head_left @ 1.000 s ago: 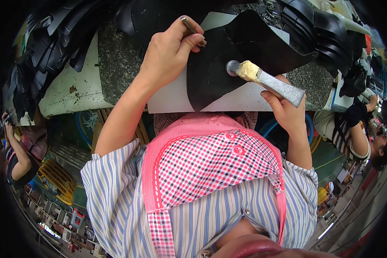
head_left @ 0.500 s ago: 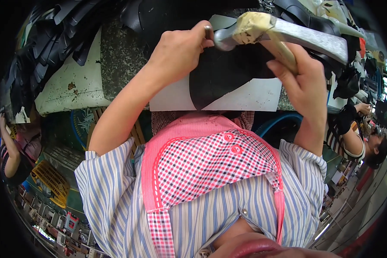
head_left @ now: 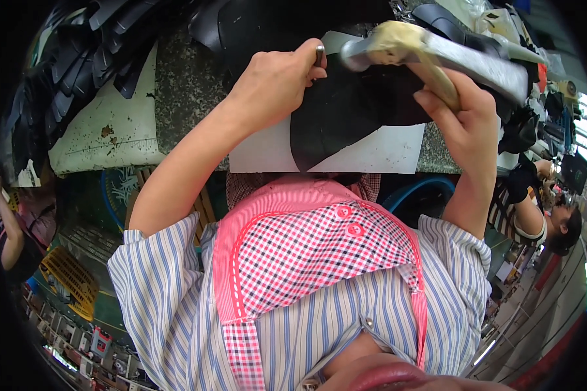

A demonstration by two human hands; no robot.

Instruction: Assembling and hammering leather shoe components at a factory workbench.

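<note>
My left hand (head_left: 270, 85) is closed round a short metal rod, perhaps a punch (head_left: 320, 55); only its top end shows above the fingers. My right hand (head_left: 466, 124) grips the wooden handle of a hammer (head_left: 479, 62). Yellowish wrapping covers the middle of its steel head, which is smeared by motion. The rounded face hangs to the right of the rod, apart from it. Beneath both hands lies a black sheet, leather-like (head_left: 329, 120), with a curved edge, on a white board (head_left: 391, 148). The rod's lower end is hidden behind my fingers.
Stacked black cut pieces (head_left: 62, 85) fill the far left of the speckled worktable (head_left: 182, 91). More dark pieces and a whitish container (head_left: 499, 23) are at the back right. A blue hoop-like rim (head_left: 417, 189) shows under the table. Other people work at both sides; a yellow crate (head_left: 72, 280) stands lower left.
The hammer has moved right, so a gap shows between its face and the rod. My right hand has shifted slightly right and down; my left hand keeps its grip, nearly in place.
</note>
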